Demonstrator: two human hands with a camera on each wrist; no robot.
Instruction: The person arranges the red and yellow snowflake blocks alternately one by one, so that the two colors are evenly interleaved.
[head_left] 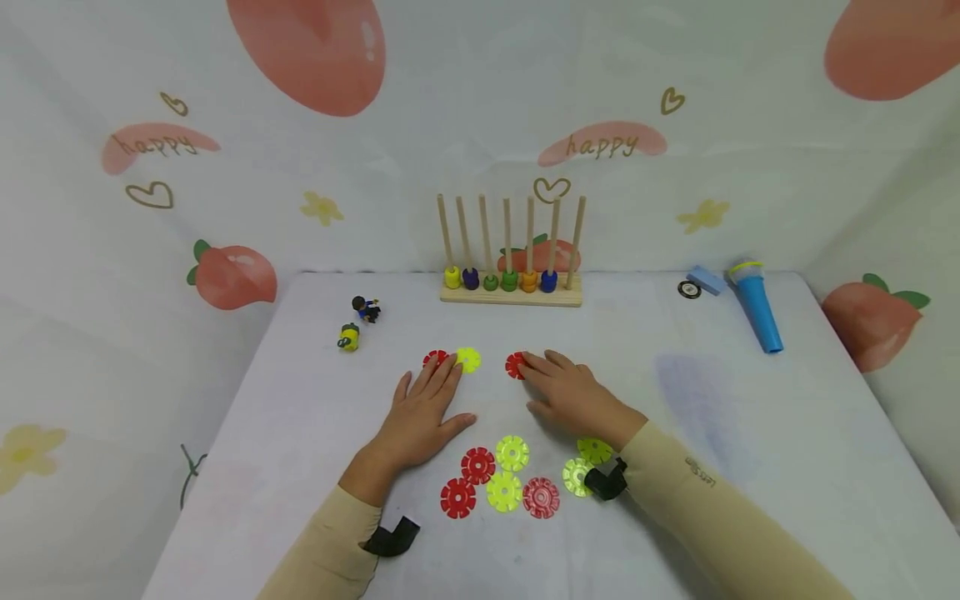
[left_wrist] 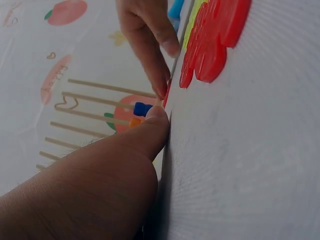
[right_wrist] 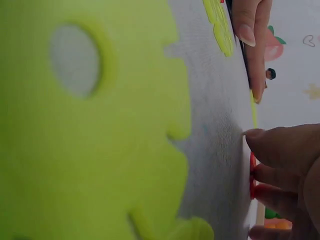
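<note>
My left hand [head_left: 418,423] lies with fingers extended on the white tabletop, its fingertips at a red notched disc [head_left: 435,359] and the yellow notched disc [head_left: 468,360] beside it. To the right, my right hand [head_left: 573,392] reaches inward, fingertips resting on another red notched disc [head_left: 515,365]. In the right wrist view, the fingers [right_wrist: 277,172] touch that red disc [right_wrist: 253,175] at its edge. Nearer the front, between the forearms, lie more flat discs, among them a red disc [head_left: 478,465], a yellow disc [head_left: 512,452] and a pinkish-red disc [head_left: 541,497].
A wooden peg rack [head_left: 510,296] with coloured beads stands at the back. Two small toy figures, one dark [head_left: 367,309] and one yellow-green [head_left: 348,337], lie back left. Back right are a blue flashlight [head_left: 757,308], a blue block [head_left: 707,280] and a black round piece [head_left: 689,289].
</note>
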